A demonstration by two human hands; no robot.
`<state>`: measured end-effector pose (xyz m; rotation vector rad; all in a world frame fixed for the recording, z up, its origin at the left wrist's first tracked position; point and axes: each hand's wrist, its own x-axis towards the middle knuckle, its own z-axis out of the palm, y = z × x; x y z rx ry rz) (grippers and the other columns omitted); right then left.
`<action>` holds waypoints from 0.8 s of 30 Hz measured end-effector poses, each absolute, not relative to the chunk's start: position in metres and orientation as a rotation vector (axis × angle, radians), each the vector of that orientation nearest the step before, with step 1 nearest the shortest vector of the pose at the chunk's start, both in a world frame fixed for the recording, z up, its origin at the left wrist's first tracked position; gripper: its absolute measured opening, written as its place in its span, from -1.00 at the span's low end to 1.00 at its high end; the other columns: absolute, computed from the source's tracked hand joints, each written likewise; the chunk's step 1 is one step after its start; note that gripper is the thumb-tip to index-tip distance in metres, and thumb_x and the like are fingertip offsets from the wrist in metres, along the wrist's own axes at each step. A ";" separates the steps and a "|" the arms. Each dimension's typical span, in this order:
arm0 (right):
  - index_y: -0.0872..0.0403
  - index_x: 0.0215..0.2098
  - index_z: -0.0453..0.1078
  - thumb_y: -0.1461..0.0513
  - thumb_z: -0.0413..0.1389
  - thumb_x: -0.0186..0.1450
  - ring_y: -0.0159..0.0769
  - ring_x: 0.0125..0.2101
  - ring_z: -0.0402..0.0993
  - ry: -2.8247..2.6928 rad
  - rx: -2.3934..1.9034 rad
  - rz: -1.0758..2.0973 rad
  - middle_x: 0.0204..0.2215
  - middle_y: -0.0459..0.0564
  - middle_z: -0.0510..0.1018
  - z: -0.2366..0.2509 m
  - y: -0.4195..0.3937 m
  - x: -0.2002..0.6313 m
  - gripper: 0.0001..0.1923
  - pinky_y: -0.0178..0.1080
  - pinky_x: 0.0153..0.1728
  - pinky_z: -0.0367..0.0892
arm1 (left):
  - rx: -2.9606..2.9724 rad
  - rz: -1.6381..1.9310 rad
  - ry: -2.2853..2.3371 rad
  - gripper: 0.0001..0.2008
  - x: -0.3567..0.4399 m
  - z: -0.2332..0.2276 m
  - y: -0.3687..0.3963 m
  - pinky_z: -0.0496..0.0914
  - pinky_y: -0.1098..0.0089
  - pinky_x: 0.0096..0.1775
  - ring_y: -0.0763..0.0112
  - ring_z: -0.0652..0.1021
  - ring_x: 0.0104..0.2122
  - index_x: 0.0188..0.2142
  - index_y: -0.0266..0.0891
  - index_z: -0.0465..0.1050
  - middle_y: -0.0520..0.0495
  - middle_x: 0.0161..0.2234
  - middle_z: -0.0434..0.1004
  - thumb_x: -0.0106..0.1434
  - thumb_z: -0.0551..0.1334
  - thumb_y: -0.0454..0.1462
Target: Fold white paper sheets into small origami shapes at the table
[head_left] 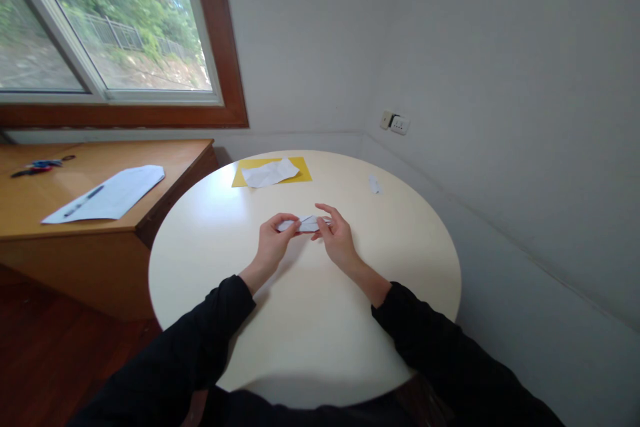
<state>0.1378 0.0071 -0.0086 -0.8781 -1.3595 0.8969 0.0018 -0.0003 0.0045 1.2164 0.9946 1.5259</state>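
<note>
Where both hands (305,237) meet, the folded paper (309,223) sits pinched between them.

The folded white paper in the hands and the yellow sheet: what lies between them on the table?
Nothing: the head view shows only bare round table between folded paper and yellow sheet.

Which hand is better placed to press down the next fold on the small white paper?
Probably the right hand: its fingers lie over the folded paper from above. The left hand only pinches the paper's left end.
</note>
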 end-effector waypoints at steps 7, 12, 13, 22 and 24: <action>0.03 -0.06 0.24 0.07 -0.02 0.21 -0.43 -0.58 0.43 -1.323 -0.875 0.954 -0.46 -0.10 0.47 -0.010 0.007 0.138 -0.63 -0.29 -0.51 0.44 | 1.229 1.527 1.014 -0.77 0.000 0.005 0.001 0.46 0.27 -0.27 0.39 0.49 -0.40 -0.44 -0.31 0.43 -0.01 -0.42 0.45 -0.08 0.31 -0.20; 0.04 -0.08 0.22 0.07 -0.02 0.21 -0.41 -0.58 0.46 -1.284 -0.870 0.996 -0.46 -0.10 0.49 -0.009 0.008 0.138 -0.64 -0.28 -0.51 0.44 | 1.253 1.530 1.039 -0.66 -0.001 0.004 0.002 0.47 0.28 -0.29 0.42 0.49 -0.41 -0.28 -0.29 0.39 0.00 -0.42 0.43 -0.06 0.31 -0.19; 0.05 -0.08 0.22 0.07 -0.01 0.20 -0.40 -0.58 0.47 -1.275 -0.870 1.004 -0.48 -0.10 0.49 -0.008 0.008 0.138 -0.63 -0.28 -0.51 0.43 | 1.251 1.532 1.040 -0.64 -0.002 0.004 0.002 0.48 0.28 -0.29 0.43 0.48 -0.41 -0.25 -0.29 0.38 0.01 -0.44 0.42 -0.05 0.31 -0.20; 0.06 -0.11 0.21 0.04 0.07 0.14 -0.31 -0.54 0.51 -1.259 -0.898 0.977 -0.56 -0.10 0.52 -0.006 0.010 0.141 -0.58 -0.29 -0.52 0.37 | 1.286 1.557 1.035 -0.55 -0.004 0.007 0.003 0.50 0.28 -0.31 0.44 0.49 -0.42 -0.15 -0.25 0.30 0.03 -0.46 0.42 -0.05 0.31 -0.20; 0.06 -0.13 0.23 0.05 0.09 0.13 -0.32 -0.53 0.50 -1.264 -0.908 0.936 -0.56 -0.09 0.53 -0.005 0.009 0.142 -0.60 -0.29 -0.51 0.36 | 1.287 1.561 1.033 -0.56 -0.005 0.007 0.003 0.50 0.28 -0.30 0.45 0.49 -0.44 -0.15 -0.25 0.30 0.04 -0.48 0.41 -0.05 0.31 -0.21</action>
